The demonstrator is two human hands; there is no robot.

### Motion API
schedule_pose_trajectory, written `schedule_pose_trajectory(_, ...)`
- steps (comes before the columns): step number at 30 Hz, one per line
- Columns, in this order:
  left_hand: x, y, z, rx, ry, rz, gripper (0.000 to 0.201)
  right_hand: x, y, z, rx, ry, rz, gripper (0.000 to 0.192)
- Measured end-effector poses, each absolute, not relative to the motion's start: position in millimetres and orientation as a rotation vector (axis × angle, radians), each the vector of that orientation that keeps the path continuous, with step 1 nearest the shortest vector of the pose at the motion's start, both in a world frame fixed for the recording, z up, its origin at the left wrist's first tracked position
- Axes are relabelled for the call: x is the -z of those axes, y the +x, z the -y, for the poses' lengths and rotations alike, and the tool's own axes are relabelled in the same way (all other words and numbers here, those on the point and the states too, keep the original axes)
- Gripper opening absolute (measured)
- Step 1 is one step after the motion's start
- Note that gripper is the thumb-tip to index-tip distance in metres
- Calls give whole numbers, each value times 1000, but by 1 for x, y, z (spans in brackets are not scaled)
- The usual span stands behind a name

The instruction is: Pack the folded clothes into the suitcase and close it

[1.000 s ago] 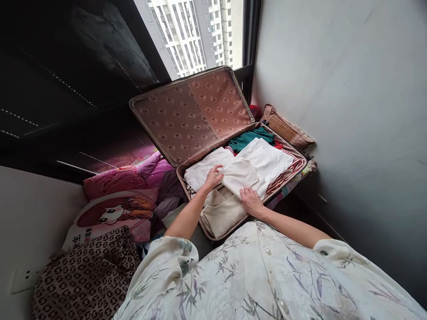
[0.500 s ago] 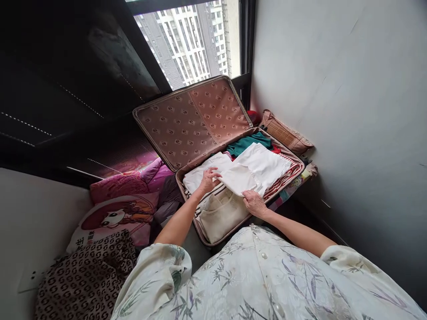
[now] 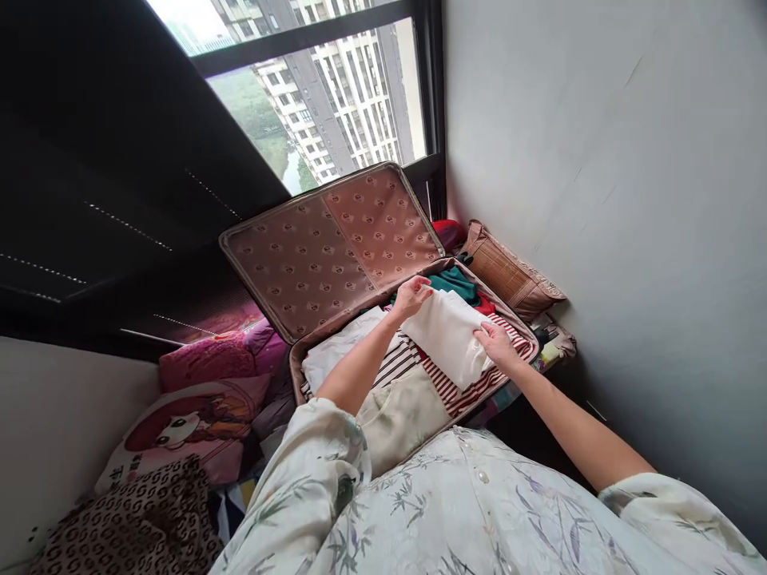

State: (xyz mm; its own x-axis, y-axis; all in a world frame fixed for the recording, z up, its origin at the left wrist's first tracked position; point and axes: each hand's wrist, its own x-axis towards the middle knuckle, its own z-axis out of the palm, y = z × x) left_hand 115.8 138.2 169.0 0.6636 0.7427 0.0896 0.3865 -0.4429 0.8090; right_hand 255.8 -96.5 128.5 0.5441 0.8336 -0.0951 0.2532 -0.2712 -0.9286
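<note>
Already well filled with folded clothes, the open suitcase (image 3: 527,339) takes one more piece: the left hand (image 3: 411,294) and right hand (image 3: 494,345) each grip an end of a folded white garment (image 3: 447,335), held over the far-right striped layer, not yet laid flat.

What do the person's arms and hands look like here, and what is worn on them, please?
Both forearms are bare, and the left hand and right hand wear no gloves or visible rings. Loose short sleeves in pale cream fabric carry a grey-green bamboo-leaf print; round white buttons run down the front.

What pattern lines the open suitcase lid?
Small repeated emblems on pinkish-brown lining, clearest in the head view.
</note>
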Motion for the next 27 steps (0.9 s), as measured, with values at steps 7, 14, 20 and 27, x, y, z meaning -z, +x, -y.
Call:
schedule_pose_trajectory(7, -111, 175, -120, -293, 2196, -1279, 49, -79, 342, 76, -730, -2003, 792, 17)
schedule_pose_trajectory(14, -63, 102, -96, -521, 2023, -1639, 39, -53, 355, 93, -756, -2003, 923, 39)
schedule_pose_trajectory(20, -60, 90, -104, -244, 2099, -1657, 42, -73, 362, 127, -303, -2188, 1473, 47)
schedule_pose_trajectory(27, -80, 106, -124, 81, 2181, -1600, 25, -96, 305, 138, -332, -2115, 1776, 40)
